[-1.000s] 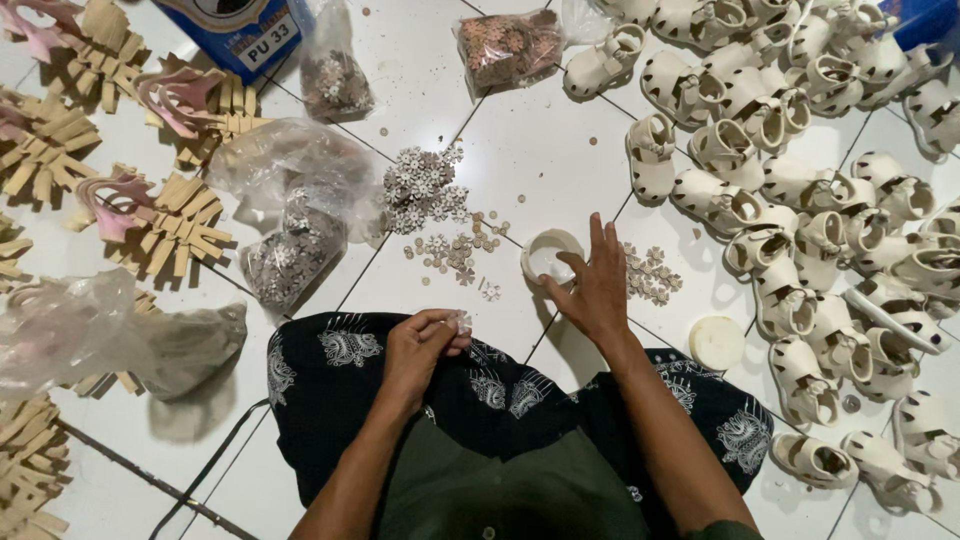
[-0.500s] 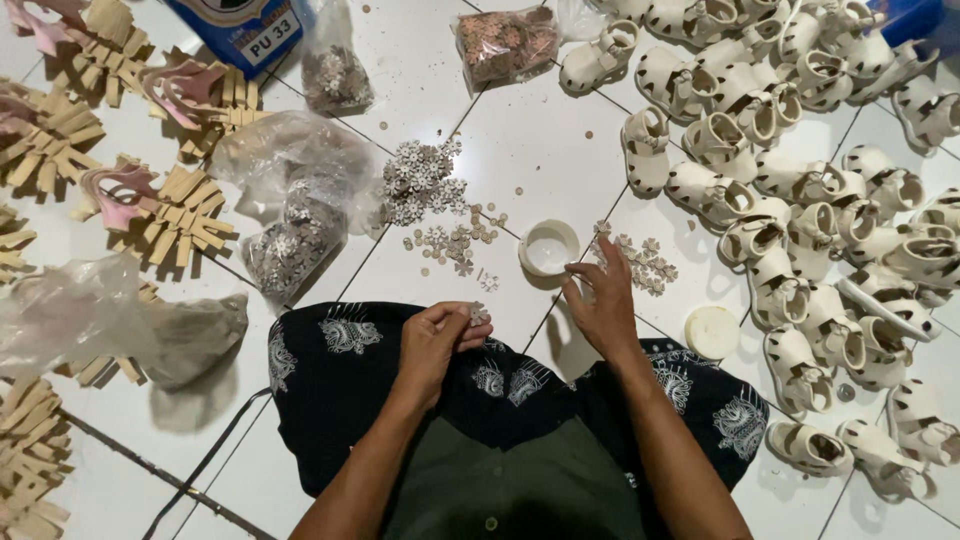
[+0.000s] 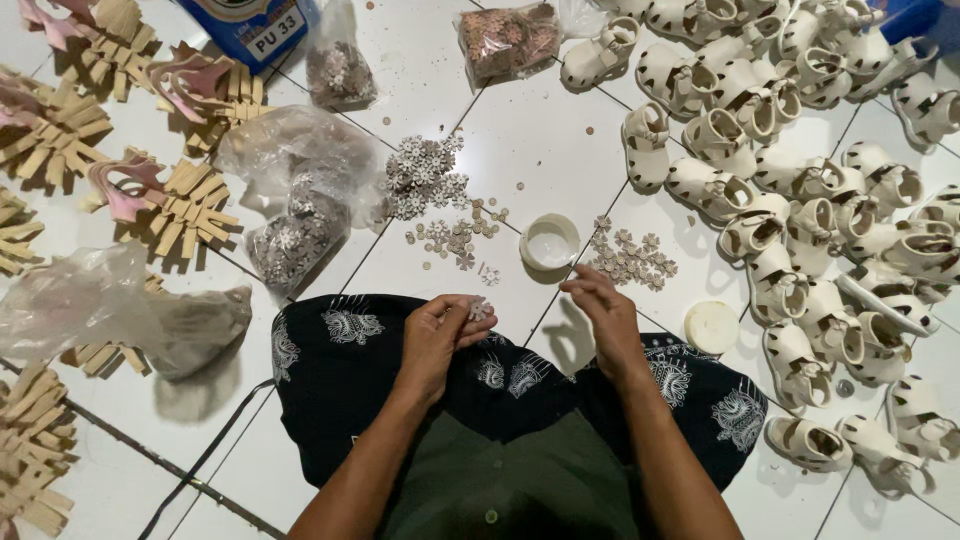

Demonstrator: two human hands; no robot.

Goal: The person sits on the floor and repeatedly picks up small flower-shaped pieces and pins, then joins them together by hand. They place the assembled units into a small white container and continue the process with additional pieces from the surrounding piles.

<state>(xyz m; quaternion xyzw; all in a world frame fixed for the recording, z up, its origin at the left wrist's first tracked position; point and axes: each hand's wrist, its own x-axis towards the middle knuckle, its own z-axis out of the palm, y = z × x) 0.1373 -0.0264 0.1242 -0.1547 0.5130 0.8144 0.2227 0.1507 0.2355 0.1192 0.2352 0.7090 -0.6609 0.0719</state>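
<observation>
My left hand [image 3: 437, 335] rests over my dark patterned lap cloth [image 3: 330, 350] and pinches a small silver flower-shaped ornament [image 3: 479, 310] between thumb and fingers. My right hand [image 3: 605, 318] hovers just to the right, fingers curled together near the fingertips; whether it holds something tiny I cannot tell. In front of the hands on the white tiled floor lie a small round white dish [image 3: 549, 241], a heap of silver flower ornaments [image 3: 425, 178], scattered small beige pieces [image 3: 455, 235] and a patch of brownish flower pieces [image 3: 630, 257].
Many cream child sandals [image 3: 800, 190] are piled at the right. A round white lid [image 3: 711, 326] lies by my right knee. Clear plastic bags of ornaments [image 3: 300, 200] and fanned wooden stick bundles with pink pieces [image 3: 170, 205] fill the left. A blue container [image 3: 255, 25] stands at the top.
My right hand has drawn back from beside the white dish toward my lap, nearer the left hand. The left hand stays in place with the ornament.
</observation>
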